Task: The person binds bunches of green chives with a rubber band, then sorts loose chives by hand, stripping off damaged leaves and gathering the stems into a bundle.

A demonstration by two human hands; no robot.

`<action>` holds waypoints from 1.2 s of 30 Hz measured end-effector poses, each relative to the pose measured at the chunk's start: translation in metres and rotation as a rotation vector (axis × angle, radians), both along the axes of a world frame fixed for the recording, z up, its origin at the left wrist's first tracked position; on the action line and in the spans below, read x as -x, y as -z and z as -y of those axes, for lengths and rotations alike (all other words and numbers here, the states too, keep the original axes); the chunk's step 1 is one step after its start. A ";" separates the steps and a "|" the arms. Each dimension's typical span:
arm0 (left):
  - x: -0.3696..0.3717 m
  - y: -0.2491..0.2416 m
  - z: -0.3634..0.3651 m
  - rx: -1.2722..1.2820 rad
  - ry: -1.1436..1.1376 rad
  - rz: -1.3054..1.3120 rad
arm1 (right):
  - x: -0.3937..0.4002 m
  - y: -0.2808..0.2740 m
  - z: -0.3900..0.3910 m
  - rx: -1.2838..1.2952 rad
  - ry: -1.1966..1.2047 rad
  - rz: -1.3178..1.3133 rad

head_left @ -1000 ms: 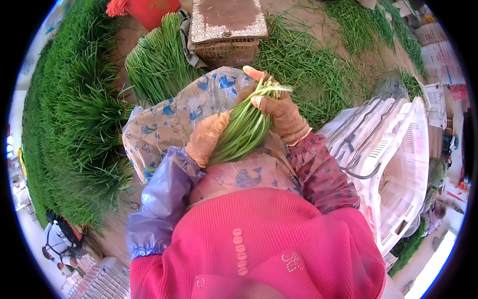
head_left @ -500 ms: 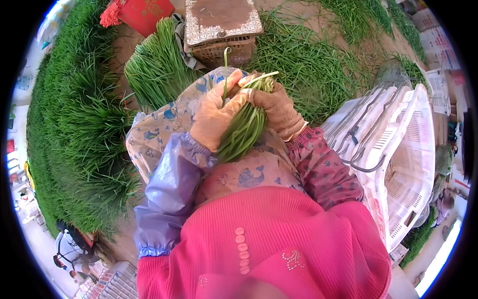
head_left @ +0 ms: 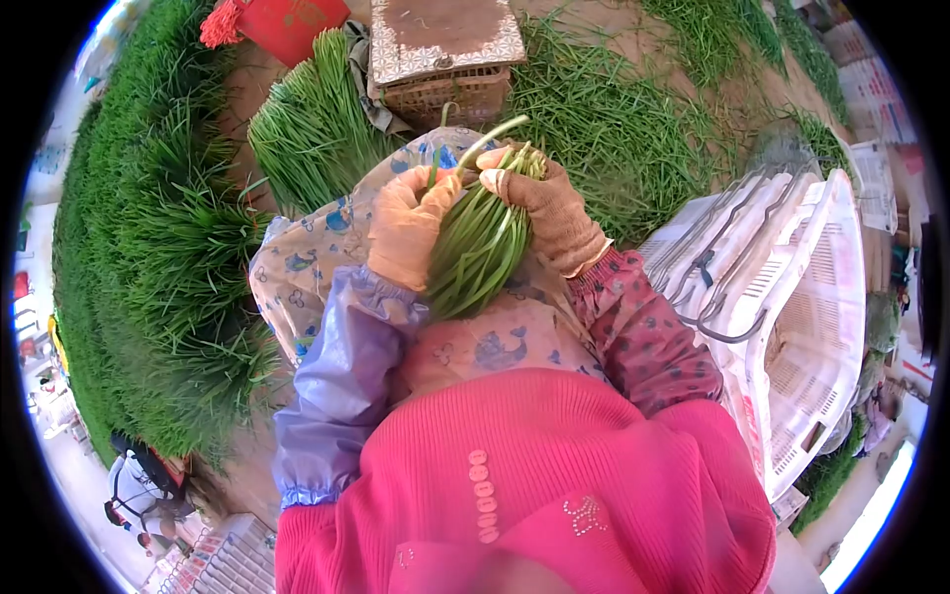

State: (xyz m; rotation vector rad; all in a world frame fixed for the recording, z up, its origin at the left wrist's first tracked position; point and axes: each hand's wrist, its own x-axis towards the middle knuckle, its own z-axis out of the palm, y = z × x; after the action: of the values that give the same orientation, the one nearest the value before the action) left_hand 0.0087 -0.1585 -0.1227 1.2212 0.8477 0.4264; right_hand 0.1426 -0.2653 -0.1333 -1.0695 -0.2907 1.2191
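Lining the floor's left edge, a thick bank of greens (head_left: 168,247) stands near an upright sheaf (head_left: 317,129). The left hand (head_left: 408,228), in a pale glove, has its fingers curled together, seemingly pinching a thin blade; how tightly, I cannot tell. Beside it, above the middle of the patterned apron (head_left: 500,346), hangs the bundle of long leaves (head_left: 477,252), glossy green and bent downward, its paler stem ends gathered at the top. A pale strand (head_left: 493,137) juts out past them. The right hand (head_left: 554,213), in a brown knit glove, clamps those ends between thumb and bent fingers. If that grip slackens, the slick leaves could slide out and fan across the apron; a hard tug on the thin strand could snap it or bruise the stems. Farther right, cut greens (head_left: 618,139) lie scattered on the floor (head_left: 594,45), with a white crate (head_left: 752,346) near the right elbow.
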 end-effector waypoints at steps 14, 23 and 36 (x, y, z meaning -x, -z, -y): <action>0.016 -0.003 -0.025 -0.180 0.373 -0.109 | -0.008 -0.009 0.004 -0.212 0.020 -0.054; 0.060 0.025 -0.091 -0.308 -0.164 -0.038 | -0.156 -0.181 -0.002 -0.657 0.036 0.746; 0.068 0.053 -0.084 -0.482 0.068 -0.070 | -0.234 -0.193 0.004 -0.381 0.061 0.916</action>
State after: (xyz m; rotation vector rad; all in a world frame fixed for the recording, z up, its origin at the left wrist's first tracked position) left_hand -0.0592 -0.0748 -0.1754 1.7127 0.7827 0.5545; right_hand 0.3769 -0.2697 0.0595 -1.2232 -1.1333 0.5111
